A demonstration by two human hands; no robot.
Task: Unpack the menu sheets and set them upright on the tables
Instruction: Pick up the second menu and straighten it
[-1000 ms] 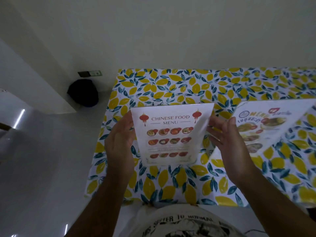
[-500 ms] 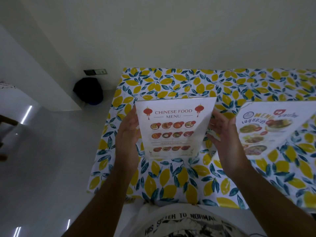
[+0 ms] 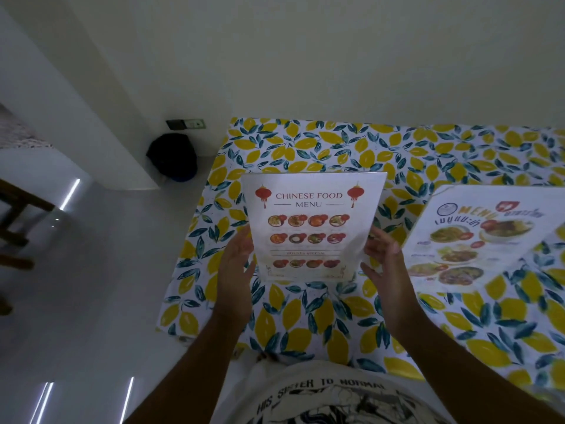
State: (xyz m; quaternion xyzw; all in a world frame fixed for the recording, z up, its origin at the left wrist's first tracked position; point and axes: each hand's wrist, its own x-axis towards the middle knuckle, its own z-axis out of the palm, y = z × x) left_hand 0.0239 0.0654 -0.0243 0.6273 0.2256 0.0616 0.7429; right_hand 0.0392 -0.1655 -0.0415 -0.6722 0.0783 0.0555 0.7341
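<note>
A white "Chinese Food Menu" sheet (image 3: 312,228) stands upright on its lower edge on the table with the lemon-print cloth (image 3: 305,316), near the table's left end. My left hand (image 3: 235,264) is at the sheet's left edge and my right hand (image 3: 383,258) at its right edge. Both have spread fingers, with the fingertips just at the edges and no grip around the sheet. A second menu (image 3: 477,240) with food photos and orange lettering stands to the right, tilted back.
The table's far edge meets a pale wall. On the floor to the left lie a dark bag (image 3: 172,157) below a wall socket (image 3: 185,124), and a wooden piece of furniture (image 3: 18,209) shows at the left edge.
The menu went from being held in both hands above the table to standing on the cloth. My hands slid down its sides and their fingers opened.
</note>
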